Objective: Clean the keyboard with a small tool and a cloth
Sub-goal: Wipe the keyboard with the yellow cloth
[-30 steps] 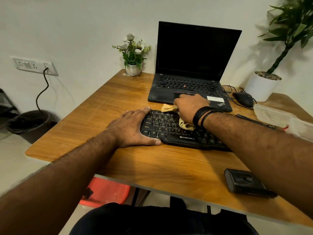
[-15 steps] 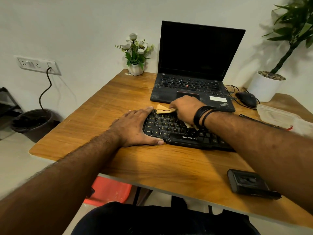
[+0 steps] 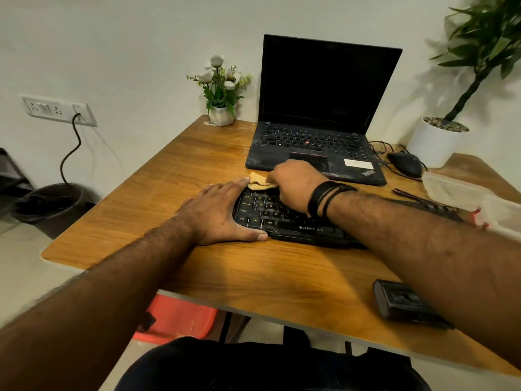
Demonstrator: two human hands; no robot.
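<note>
1. Here, a black keyboard (image 3: 284,218) is laid on a wooden table (image 3: 174,176), its right part hidden under the right forearm

2. The left hand (image 3: 217,213) is laid flat at the keyboard's left end; fingers (image 3: 225,187) are kept straight and close together along the left edge, thumb (image 3: 248,235) is stretched along the front edge, nothing is gripped

3. The right hand (image 3: 293,184) is set over the keyboard's upper left keys, back of the hand up; its fingers are curled down onto a tan cloth (image 3: 260,182), exact grip under the hand cannot be told

4. The cloth is bunched, sticking out left of the right fingers at the keyboard's far left corner, touching or almost touching the left fingertips

5. Black bands (image 3: 324,198) are worn on the right wrist

6. Just beyond the right knuckles an open black laptop (image 3: 324,108) is seen, screen dark, deck dusty

7. Further beyond the left fingertips a small white pot of flowers (image 3: 221,91) is placed at the table's far corner

8. Right of the right hand, well apart: a black mouse (image 3: 404,163) with cable, a white potted plant (image 3: 439,139), a clear plastic box (image 3: 451,187), and a thin dark stick-like tool (image 3: 414,197) lying beside the forearm, kind not readable

9. Near the right elbow a black flat case (image 3: 400,301) is lying on the table's near edge

10. A wall socket (image 3: 56,110) with plugged cable and a dark bin (image 3: 48,201) are seen left of the table, a red stool (image 3: 180,317) under it
</note>
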